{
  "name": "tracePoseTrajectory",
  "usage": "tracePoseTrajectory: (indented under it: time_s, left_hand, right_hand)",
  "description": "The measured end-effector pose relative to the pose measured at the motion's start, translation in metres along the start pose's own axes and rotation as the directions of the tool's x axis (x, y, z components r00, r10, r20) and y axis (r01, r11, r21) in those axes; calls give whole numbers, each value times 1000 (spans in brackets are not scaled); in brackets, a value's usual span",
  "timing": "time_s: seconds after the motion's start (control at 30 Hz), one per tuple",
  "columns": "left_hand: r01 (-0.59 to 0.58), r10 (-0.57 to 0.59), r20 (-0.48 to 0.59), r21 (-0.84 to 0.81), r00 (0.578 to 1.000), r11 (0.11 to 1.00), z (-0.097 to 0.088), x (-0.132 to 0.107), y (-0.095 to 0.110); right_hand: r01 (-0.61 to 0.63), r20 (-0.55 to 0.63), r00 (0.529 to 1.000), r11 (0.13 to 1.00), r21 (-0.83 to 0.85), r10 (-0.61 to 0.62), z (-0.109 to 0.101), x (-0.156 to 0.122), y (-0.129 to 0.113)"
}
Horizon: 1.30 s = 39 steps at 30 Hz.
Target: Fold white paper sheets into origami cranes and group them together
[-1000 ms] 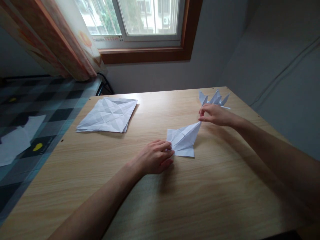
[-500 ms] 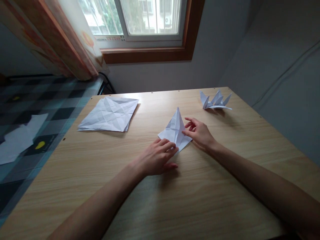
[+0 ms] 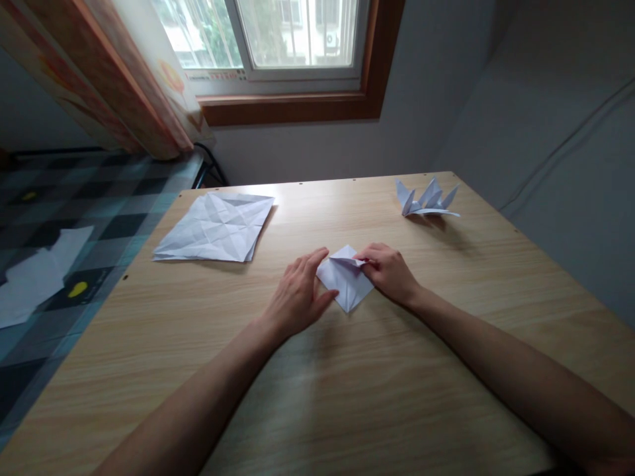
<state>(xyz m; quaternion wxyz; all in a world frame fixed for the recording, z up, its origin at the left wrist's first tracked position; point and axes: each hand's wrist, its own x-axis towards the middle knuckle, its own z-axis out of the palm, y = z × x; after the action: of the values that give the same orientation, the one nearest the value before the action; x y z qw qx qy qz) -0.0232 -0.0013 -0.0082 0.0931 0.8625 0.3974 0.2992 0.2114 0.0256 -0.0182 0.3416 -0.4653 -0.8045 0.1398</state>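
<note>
Folded paper | right hand: grip pinching it | left hand: grip wide (at one corner)

A slim left forearm and matching right forearm, both bare, taper to narrow wrists, where the left hand and right hand end in slender, round-tipped fingers.

Single near, head-worn view, forward and down over the hands and tabletop, toward the window
</note>
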Motion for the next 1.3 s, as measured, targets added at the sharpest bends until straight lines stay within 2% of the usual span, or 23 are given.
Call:
tracePoseTrajectory:
  time_s: [0.13,0.27,0.33,0.53,0.7,0.9,1.13,1.23,1.3]
  left_hand:
    - [-54,43,185,53,982,997,1,2,1]
    - [-109,61,315,136,947,985,0,2,4]
    - [-121,59,338,164,939,979,-1,3,6]
    - [-135,49,372,210,927,968,-3,2,8]
    - [-137,41,381,229,924,964,-3,1,8]
    - [-123,14,392,255,920,959,-6,3,12]
    - [-106,14,353,241,935,965,-5,3,11]
    - [-106,25,340,220,940,970,-4,2,12]
    - [-97,17,344,217,939,971,-5,2,14]
  right_hand:
    - [220,121,972,960,-172,-201,-2,-6,-4]
    - [338,244,929,908,-246,-280,-10,-11,-11]
    - [333,268,926,911,-244,-267,-12,-13,-14]
    - [197,265,957,938,-285,-120,-8,-22,-26]
    - [218,343,935,913,-345,-93,-4,-34,-35]
    - [236,391,915,915,-327,-96,-5,-53,-43]
    - [260,396,902,949,-180,-172,-13,-78,-63]
    - [245,370,905,968,-54,-209,-19,-80,-66]
    - [185,325,926,981,59,-194,-22,-77,-64]
